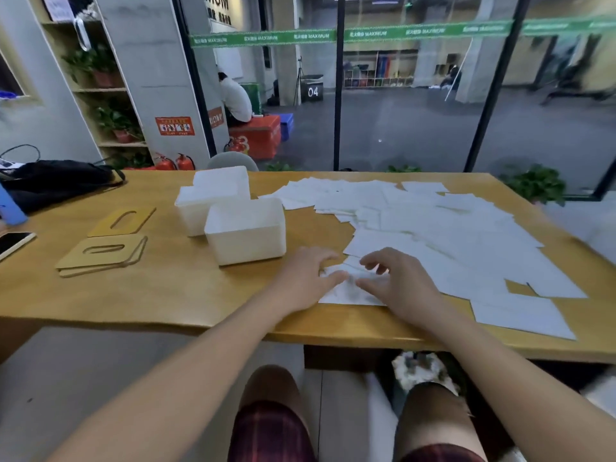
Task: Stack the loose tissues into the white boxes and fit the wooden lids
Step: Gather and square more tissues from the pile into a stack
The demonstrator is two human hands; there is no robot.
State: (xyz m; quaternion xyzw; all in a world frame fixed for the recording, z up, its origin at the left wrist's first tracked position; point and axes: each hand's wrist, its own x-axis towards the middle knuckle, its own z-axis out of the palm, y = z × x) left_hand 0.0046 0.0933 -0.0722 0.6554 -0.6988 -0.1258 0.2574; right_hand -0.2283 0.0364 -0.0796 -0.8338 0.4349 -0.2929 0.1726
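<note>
**Both hands on one tissue, near edge of worktop**

Left hand (306, 278) and right hand (396, 285) down on a single tissue (346, 291) at the near edge of the worktop (173, 288), roughly mid-width. Left fingers (333, 278) loosely curled, tips pressing the tissue's left part; thumb side touching the sheet. Right fingers (376, 261) curled and raised over the sheet's far edge, thumb low on the paper. Looks like a light pinch or bunch from both sides, sheet slightly crumpled between the hands; firm grip or just pressing, cannot tell for sure.

Loose tissues (433, 228) spread flat and overlapping across the right half of the worktop, from far edge to near right corner. Some touching the held sheet's right side.

Three white boxes, all open-topped, left of centre: nearest box (246, 238) just beyond the left hand, second box (193, 215) touching it behind-left, third box (223, 181) behind both toward the far edge. Contents not readable.

Wooden lids on the left side, well apart from the hands: stacked pair (100, 255) nearer, single lid (121, 221) just beyond. Each with an oval slot. None on a box.

Phone (15, 243) at the left edge, black bag (56, 181) at the far left corner.
</note>
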